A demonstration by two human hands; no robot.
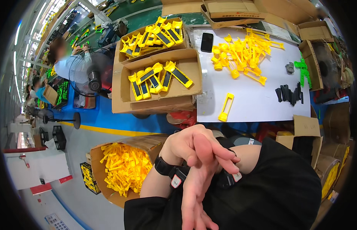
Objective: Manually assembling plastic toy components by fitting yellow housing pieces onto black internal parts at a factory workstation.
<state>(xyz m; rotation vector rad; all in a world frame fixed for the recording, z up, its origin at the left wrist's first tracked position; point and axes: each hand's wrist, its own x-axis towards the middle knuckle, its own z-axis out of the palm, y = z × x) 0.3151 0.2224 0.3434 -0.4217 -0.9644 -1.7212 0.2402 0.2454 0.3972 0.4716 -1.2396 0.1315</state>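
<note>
My two hands cross in front of my body, below the table edge. My left hand (pixel 186 142) lies over my right wrist with its fingers bent round it; part of the grip is hidden. My right hand (pixel 195 195) points down toward me, its fingers stretched out with nothing in them. Each wrist wears a black strap with a small device, the left strap (pixel 162 166) showing most plainly. Nearest on the white table (pixel 213 103) is a single yellow plastic frame (pixel 225 107). Behind it lies a heap of similar yellow frames (pixel 243 53).
Two cardboard boxes hold yellow parts with black strips (pixel 149 82). A black phone (pixel 207 42), black strips (pixel 289 94) and green pieces (pixel 303 71) lie on the table. A large carton of yellow parts (pixel 125 168) stands left. A fan (pixel 93 74) and a co-worker (pixel 61 57) are beyond.
</note>
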